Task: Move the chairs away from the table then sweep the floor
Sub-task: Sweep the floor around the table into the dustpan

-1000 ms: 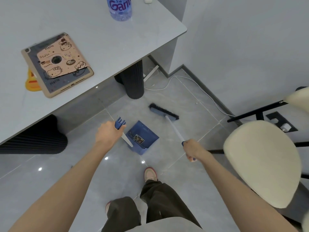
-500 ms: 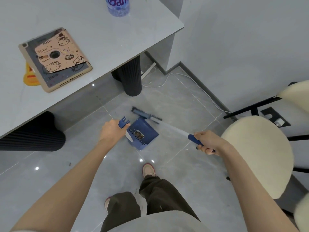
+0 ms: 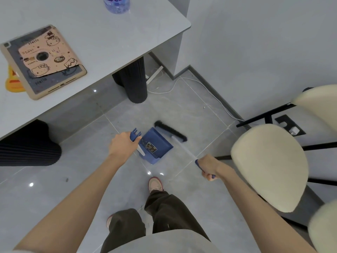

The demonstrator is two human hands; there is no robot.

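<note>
A blue dustpan (image 3: 156,146) stands on the grey tiled floor (image 3: 76,179) in front of my feet. My left hand (image 3: 122,143) grips the top of its upright handle. My right hand (image 3: 209,166) is closed around the blue grip of a broom (image 3: 170,131). The broom's black bristle head rests on the floor at the far lip of the dustpan, slightly blurred. A cream chair (image 3: 269,165) with black legs stands to my right, away from the grey table (image 3: 94,31).
On the table lie a tablet in a cartoon case (image 3: 43,61), a yellow item (image 3: 12,81) and a water bottle (image 3: 116,3). Black ribbed table legs (image 3: 132,81) stand on the floor. A white cable (image 3: 204,92) runs along the wall. Another cream chair (image 3: 321,105) is at the far right.
The broom head swept left to the dustpan's far edge, then shifted back right along its lip. My right hand swung right, then came back slightly. My left hand kept the dustpan in place.
</note>
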